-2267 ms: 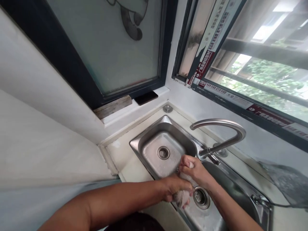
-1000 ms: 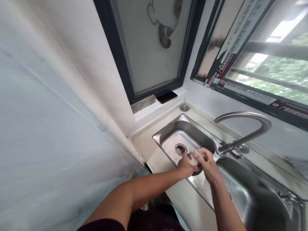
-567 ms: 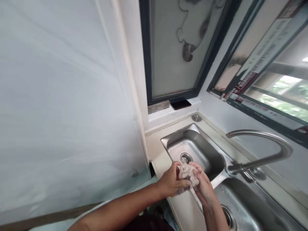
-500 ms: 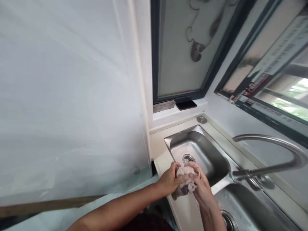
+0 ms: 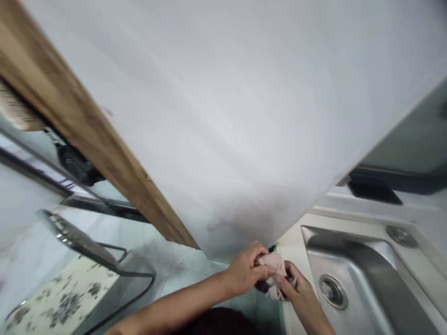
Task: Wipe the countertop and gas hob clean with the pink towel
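Note:
A crumpled pale pink cloth with darker purplish patches is bunched up between my two hands. My left hand grips it from the left, thumb laid across its front. From the right, my right hand pinches the same cloth with curled fingers. Both hands hover by the counter's edge, left of the steel sink. Whether anything is wrapped inside the cloth is hidden.
A large white panel rises straight ahead, with a wooden edge strip on its left. At lower left stands a metal-framed chair with a floral seat. A dark flat object lies on the ledge behind the sink.
My view has swung left and down. The faucet and window have left the picture, while the chair and wooden strip have come in. Both hands still hold the cloth, now away from the sink basin.

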The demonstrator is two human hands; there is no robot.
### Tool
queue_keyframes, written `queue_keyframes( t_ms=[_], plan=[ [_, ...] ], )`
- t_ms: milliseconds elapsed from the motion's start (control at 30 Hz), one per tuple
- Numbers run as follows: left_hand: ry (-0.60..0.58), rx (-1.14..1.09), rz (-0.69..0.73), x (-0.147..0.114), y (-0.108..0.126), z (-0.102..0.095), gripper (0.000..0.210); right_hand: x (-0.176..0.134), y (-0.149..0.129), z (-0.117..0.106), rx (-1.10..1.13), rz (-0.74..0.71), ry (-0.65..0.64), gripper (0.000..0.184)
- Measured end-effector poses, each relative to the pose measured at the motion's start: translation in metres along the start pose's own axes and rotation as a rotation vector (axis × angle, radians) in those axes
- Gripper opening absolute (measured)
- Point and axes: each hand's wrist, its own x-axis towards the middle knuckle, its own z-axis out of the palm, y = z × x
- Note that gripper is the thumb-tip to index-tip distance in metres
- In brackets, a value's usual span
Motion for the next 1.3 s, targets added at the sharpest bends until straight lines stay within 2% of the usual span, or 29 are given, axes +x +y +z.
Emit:
queue_keyframes(
  t_ms=[100, 200, 300, 400, 500, 567, 633, 700, 767, 833, 900, 1000, 1067, 1133, 1233, 1300],
  plan=[
    [0.12, 0.077, 0.079, -0.019, -0.006, -0.04, 0.033, 0.012, -0.012, 0.032, -0.138, -0.01, -0.172, 0.051],
    [0.142, 0.102, 0.16, -0.042, -0.006, -0.085, 0.042, 0.03, -0.029, 0.07, -0.213, -0.062, -0.283, 0.056],
    [0.093, -0.03, 0.037, -0.068, 0.004, -0.135, 0.047, 0.05, -0.049, 0.109, -0.25, -0.141, -0.333, 0.052],
    [0.057, -0.142, -0.071, -0.093, 0.016, -0.186, 0.054, 0.065, -0.068, 0.146, -0.281, -0.158, -0.369, 0.051],
    [0.07, -0.251, -0.018, -0.114, 0.018, -0.232, 0.063, 0.073, -0.08, 0.187, -0.197, -0.114, -0.4, 0.053],
    [0.007, -0.35, -0.004, -0.127, 0.011, -0.257, 0.076, 0.074, -0.084, 0.218, -0.044, -0.082, -0.399, 0.052],
    [-0.068, -0.428, -0.048, -0.14, -0.001, -0.276, 0.088, 0.075, -0.085, 0.249, 0.091, -0.017, -0.408, 0.052],
    [-0.093, -0.452, -0.143, -0.152, -0.015, -0.292, 0.087, 0.078, -0.085, 0.277, 0.133, 0.069, -0.422, 0.054],
    [-0.035, -0.375, -0.2, -0.163, -0.027, -0.308, 0.075, 0.086, -0.084, 0.302, 0.059, 0.099, -0.458, 0.056],
    [0.119, -0.238, -0.188, -0.176, -0.035, -0.324, 0.056, 0.095, -0.086, 0.324, -0.088, 0.035, -0.529, 0.057],
    [0.304, -0.135, -0.148, -0.19, -0.037, -0.34, 0.039, 0.105, -0.09, 0.345, -0.234, -0.06, -0.67, 0.053],
    [0.493, -0.018, -0.076, -0.212, -0.033, -0.357, 0.029, 0.114, -0.094, 0.374, -0.337, -0.22, -0.874, 0.038],
    [0.558, 0.085, -0.013, -0.224, -0.03, -0.359, 0.027, 0.12, -0.091, 0.392, -0.369, -0.333, -0.917, 0.028],
    [0.605, 0.146, -0.025, -0.233, -0.032, -0.355, 0.023, 0.128, -0.083, 0.409, -0.378, -0.384, -0.905, 0.023],
    [0.704, 0.193, -0.227, -0.238, -0.045, -0.348, 0.021, 0.142, -0.072, 0.431, -0.35, -0.274, -0.902, 0.031],
    [0.783, 0.268, -0.366, -0.238, -0.062, -0.346, 0.021, 0.146, -0.072, 0.446, -0.272, -0.176, -0.984, 0.042]
  ],
)
